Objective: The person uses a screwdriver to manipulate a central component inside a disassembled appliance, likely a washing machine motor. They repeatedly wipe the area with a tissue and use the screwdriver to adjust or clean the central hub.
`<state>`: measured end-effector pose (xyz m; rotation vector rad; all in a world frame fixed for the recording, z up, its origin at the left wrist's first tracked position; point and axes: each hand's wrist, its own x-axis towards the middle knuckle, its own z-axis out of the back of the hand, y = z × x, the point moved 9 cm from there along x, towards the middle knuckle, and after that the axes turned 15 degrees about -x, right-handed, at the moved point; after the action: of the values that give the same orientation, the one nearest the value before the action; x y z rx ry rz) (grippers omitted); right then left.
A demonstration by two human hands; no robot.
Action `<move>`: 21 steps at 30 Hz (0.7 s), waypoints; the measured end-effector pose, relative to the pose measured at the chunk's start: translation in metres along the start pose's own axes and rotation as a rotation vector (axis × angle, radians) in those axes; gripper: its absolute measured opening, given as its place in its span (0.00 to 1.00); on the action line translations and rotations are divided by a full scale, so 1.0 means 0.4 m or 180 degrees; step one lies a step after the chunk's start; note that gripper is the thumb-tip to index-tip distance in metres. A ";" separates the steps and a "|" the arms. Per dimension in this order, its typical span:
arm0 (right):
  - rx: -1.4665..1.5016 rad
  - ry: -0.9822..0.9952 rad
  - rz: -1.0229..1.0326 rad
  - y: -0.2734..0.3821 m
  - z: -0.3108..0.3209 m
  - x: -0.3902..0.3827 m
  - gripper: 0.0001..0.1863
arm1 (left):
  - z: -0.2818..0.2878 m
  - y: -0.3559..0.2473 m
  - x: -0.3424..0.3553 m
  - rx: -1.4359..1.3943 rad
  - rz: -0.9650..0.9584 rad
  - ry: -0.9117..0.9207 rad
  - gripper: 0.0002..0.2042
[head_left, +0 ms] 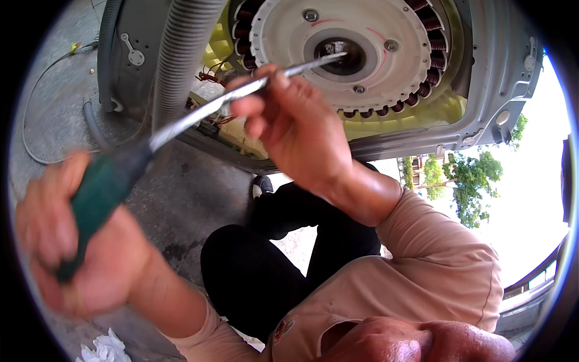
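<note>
Within left fingers (47, 222), green-handled screwdriver (187, 123)

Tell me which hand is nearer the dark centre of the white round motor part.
Right. The right hand, at the tool's shaft, is below-left of the dark centre; the left hand, around the green handle, is farther off, lower left.

We seem to be in an informal repair workshop open to the outdoors: a grey machine (389, 130) exposes its round motor (380, 63) far ahead, stained concrete floor (187, 196) spreads left, trees (476, 181) show right.
</note>
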<state>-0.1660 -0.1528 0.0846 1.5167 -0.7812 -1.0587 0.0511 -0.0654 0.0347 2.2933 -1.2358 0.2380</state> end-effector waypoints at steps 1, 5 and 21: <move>-0.0018 -0.0157 0.0151 0.009 0.033 0.019 0.13 | 0.035 0.040 -0.002 0.0031 -0.0205 -0.0444 0.06; -0.0387 -0.0292 0.0143 0.003 0.035 0.020 0.14 | 0.066 0.035 -0.041 0.0087 -0.0415 -0.0916 0.08; 0.0122 -0.0065 -0.0229 -0.002 -0.025 -0.056 0.15 | -0.026 -0.019 -0.085 -0.0025 -0.0419 -0.0598 0.09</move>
<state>-0.1655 -0.1287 0.0889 1.5786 -0.7696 -1.1197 0.0388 -0.0318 0.0278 2.4231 -1.1654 -0.0300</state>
